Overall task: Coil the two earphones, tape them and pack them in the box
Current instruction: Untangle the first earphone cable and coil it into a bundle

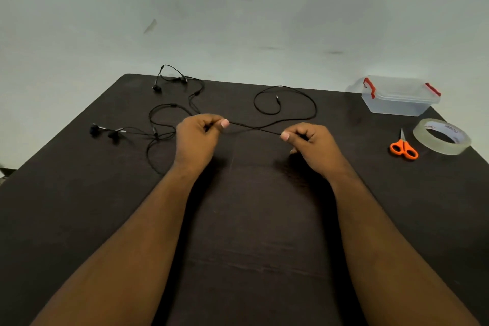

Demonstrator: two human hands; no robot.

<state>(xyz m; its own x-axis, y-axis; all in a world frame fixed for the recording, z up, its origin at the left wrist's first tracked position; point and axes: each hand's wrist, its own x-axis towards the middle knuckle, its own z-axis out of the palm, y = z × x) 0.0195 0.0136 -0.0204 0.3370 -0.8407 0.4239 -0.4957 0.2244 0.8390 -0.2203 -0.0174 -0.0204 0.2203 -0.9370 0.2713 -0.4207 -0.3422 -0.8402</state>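
Observation:
Two black wired earphones lie uncoiled on the dark table. One earphone lies at the far left, part of its cable hanging past the back edge. The other earphone has its buds at the left and its cable tangled toward the middle. My left hand and my right hand each pinch a black cable, stretched taut between them. Beyond it the cable loops to a jack plug. I cannot tell which earphone this cable belongs to.
A clear plastic box with red latches stands at the far right corner. A roll of clear tape lies near the right edge, with orange-handled scissors just left of it. A pale wall rises behind the table.

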